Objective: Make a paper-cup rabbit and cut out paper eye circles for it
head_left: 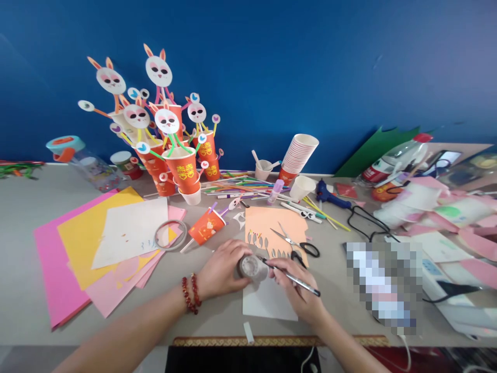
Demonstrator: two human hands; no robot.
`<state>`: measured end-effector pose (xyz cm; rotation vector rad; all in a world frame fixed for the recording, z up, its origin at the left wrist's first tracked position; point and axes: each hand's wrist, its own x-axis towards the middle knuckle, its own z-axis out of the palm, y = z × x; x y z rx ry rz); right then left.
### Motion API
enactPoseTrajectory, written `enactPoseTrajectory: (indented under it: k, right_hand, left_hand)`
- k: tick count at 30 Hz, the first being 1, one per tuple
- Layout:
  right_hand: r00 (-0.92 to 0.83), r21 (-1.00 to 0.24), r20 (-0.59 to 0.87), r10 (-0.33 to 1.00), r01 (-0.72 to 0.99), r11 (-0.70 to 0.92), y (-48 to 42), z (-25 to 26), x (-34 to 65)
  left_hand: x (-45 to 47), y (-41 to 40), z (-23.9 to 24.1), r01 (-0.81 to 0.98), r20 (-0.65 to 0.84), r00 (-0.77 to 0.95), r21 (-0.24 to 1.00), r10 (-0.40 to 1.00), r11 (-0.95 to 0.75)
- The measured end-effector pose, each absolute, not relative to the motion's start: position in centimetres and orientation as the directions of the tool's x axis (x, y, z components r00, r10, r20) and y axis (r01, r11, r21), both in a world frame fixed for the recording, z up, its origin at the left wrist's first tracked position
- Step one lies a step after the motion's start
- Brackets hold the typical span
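My left hand (221, 270), with a red bead bracelet at the wrist, is closed around a small clear round container (250, 267). The container is over the far part of a white sheet of paper (267, 305). In my right hand (301, 303) is a black-and-silver pen (305, 286), its tip close to the container's right edge. I cannot tell whether the tip touches the paper. Just beyond my hands lie black-handled scissors (291, 241) on a peach paper (258, 220) with cut-outs. An orange paper cup (207, 226) lies tipped beyond my left hand.
Rabbit-faced paper cups (184, 168) stand at the back left. Coloured sheets (50, 264) and a grey tape roll (158, 239) lie left. Stacked cups (298, 153), pens, straws and a blue glue gun (332, 197) with a cord are behind; paper pieces (466, 228) crowd the right.
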<state>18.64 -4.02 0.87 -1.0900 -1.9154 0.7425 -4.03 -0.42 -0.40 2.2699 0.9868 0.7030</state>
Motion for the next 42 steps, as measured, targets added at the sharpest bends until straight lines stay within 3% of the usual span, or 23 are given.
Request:
enactPoseTrajectory:
  k: [4,12,27,42]
  right_hand:
    - [-0.325,-0.804,0.301,0.897,0.42,0.421,-3.4,1.3,17.7]
    - [-0.441,-0.672,0.288,0.85,0.539,0.508,-2.5,1.0,16.7]
    - [-0.502,-0.627,0.289,0.815,0.544,0.557,-1.4,1.0,16.4]
    - [-0.565,-0.363,0.31,0.765,0.673,0.645,-1.8,2.6,15.4]
  left_hand:
    - [-4.0,-0.5,-0.2,0.487,0.229,0.588,0.666,0.776,-0.565]
    - [-4.0,-0.4,-0.2,0.48,0.228,0.582,0.678,0.78,-0.557]
    - [-4.0,-0.4,0.0,0.48,0.219,0.581,0.685,0.784,-0.547]
    - [-4.2,-0.4,-0.7,0.489,0.223,0.58,0.674,0.784,-0.554]
